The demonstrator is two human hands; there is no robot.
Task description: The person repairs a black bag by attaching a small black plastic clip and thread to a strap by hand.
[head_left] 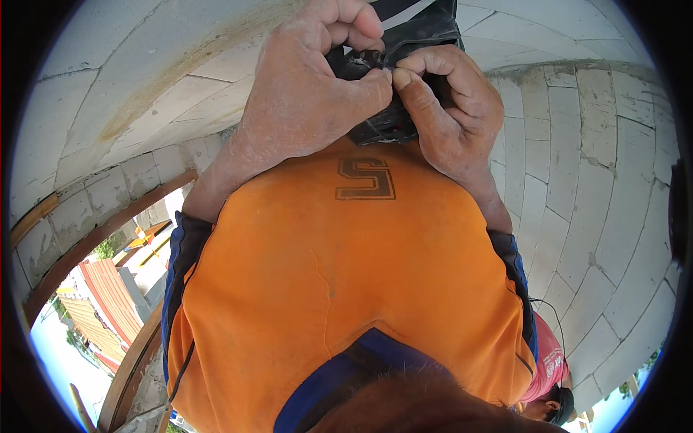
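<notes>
My left hand (307, 94) and my right hand (456, 108) come together at the top middle, just beyond the lower part of my orange shirt (332, 252). Between them is a crumpled, slightly shiny black material (426, 32), bag-like or garment-like; its exact kind does not show. The left hand is closed, with curled fingers and its thumb pressed on a gathered, dusty part of it. Right thumb and forefinger pinch at the same spot, close to the left thumb tip. Whatever small part sits between the fingertips is hidden. Pale dust covers the left hand.
A pale block wall (570, 151) curves along the right, and similar blocks (159, 86) fill the upper left. At the lower left, a brown-framed opening (108, 216) shows red-orange corrugated sheets (108, 296) outside. A person in a pink shirt (550, 361) is at the lower right.
</notes>
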